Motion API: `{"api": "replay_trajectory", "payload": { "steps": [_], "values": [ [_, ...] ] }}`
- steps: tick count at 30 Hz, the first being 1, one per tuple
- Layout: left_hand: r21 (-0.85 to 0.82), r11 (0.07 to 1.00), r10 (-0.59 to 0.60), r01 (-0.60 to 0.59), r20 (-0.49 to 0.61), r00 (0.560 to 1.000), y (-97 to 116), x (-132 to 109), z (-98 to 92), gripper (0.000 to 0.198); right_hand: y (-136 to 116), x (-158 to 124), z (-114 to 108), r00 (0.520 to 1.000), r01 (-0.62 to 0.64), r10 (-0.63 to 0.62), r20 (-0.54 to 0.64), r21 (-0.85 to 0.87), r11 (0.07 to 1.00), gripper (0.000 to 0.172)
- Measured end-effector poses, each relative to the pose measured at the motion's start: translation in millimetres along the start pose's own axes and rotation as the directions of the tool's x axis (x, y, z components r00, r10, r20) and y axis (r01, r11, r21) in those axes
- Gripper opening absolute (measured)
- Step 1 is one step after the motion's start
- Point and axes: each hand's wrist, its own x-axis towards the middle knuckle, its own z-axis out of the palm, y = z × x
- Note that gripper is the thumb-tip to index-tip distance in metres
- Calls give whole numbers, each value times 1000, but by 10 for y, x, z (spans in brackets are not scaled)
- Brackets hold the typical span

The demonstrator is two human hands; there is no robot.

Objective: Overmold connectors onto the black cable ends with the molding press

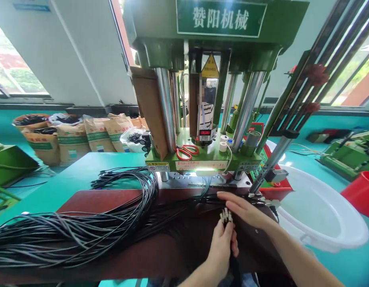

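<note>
My left hand (pixel 222 244) is wrapped round a bundle of cable ends (pixel 226 215), whose metal tips stick up above the thumb. Dark cable hangs below that fist toward my lap. Just beyond it, my right hand (pixel 245 209) is stretched out flat with its fingers straight, beside the metal tips. Whether it touches them I cannot tell. Under and behind its fingertips, more black cables (pixel 199 201) run across the brown board (pixel 106 196) toward the green press (pixel 241 161). A large coil of black cables (pixel 82 235) lies on the left of the board.
Red-handled scissors (pixel 187 152) rest on the press bed between its steel columns. A large white tub (pixel 316 207) stands at the right, with a red bucket (pixel 362 195) past it. Several paper sacks (pixel 72 139) stand by the wall at the left.
</note>
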Motion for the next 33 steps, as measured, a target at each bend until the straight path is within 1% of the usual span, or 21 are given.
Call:
{"api": "replay_trajectory", "payload": {
  "steps": [1,2,3,4,6,8,10,13,15,17,19,20,22,24,25,26,28,29,30,31,33],
  "values": [
    [-8,1000,23,-24,-12,1000,40,5,-49,50,108,103,-30,994,-50,30,-105,-195,979,34],
    [-12,999,44,-44,-19,999,75,4,-94,50,223,206,-55,982,-111,55,-182,-316,942,32],
    [-12,998,56,-57,-23,998,102,-1,-134,50,334,304,-72,971,-163,77,-228,-389,907,32],
    [-8,998,60,-60,-26,998,117,-9,-166,50,432,391,-80,964,-201,99,-247,-435,878,32],
    [7,999,54,-54,-31,998,119,-26,-207,51,564,517,-69,961,-239,133,-241,-491,838,31],
    [20,999,50,-49,-28,998,98,-35,-223,51,597,572,-48,963,-252,157,-218,-540,803,30],
    [28,998,63,-62,-19,998,81,-33,-233,50,552,570,-53,969,-242,171,-176,-563,790,31],
    [8,997,79,-79,-2,997,93,-31,-254,47,437,494,-139,978,-209,189,-93,-535,819,31],
    [-8,997,74,-74,21,997,119,-44,-270,45,378,396,-218,974,-220,222,-53,-470,855,26],
    [2,997,80,-80,51,995,144,-64,-273,43,345,243,-259,956,-276,294,-5,-364,890,16],
    [23,995,91,-93,68,994,157,-75,-253,41,320,28,-225,923,-362,382,56,-218,906,8],
    [35,995,88,-91,68,994,158,-74,-232,41,305,-97,-177,906,-404,416,83,-134,905,7],
    [72,996,52,-56,54,997,149,-57,-174,43,260,-358,-37,882,-463,459,108,17,886,15],
    [151,989,-2,-3,34,999,126,-29,-101,45,200,-589,124,874,-486,479,87,209,849,26],
    [198,980,-26,20,31,999,113,-15,-63,45,168,-681,197,872,-474,485,62,347,809,32],
    [241,970,-45,35,36,998,99,-3,-27,45,138,-756,260,870,-440,493,30,498,747,38],
    [299,954,-55,32,69,996,77,12,37,42,89,-852,352,856,-310,516,-45,754,579,48],
    [314,949,-54,22,93,994,70,14,63,41,74,-878,384,846,-239,527,-80,826,510,51],
    [323,947,-50,10,116,992,65,15,86,40,64,-893,409,838,-189,534,-111,860,474,53],
    [329,944,-47,0,134,990,63,15,105,39,61,-900,430,833,-150,537,-137,877,457,53],
    [341,940,-45,-11,157,987,63,14,134,37,69,-901,464,826,-95,532,-185,885,456,51]
  ]
}}
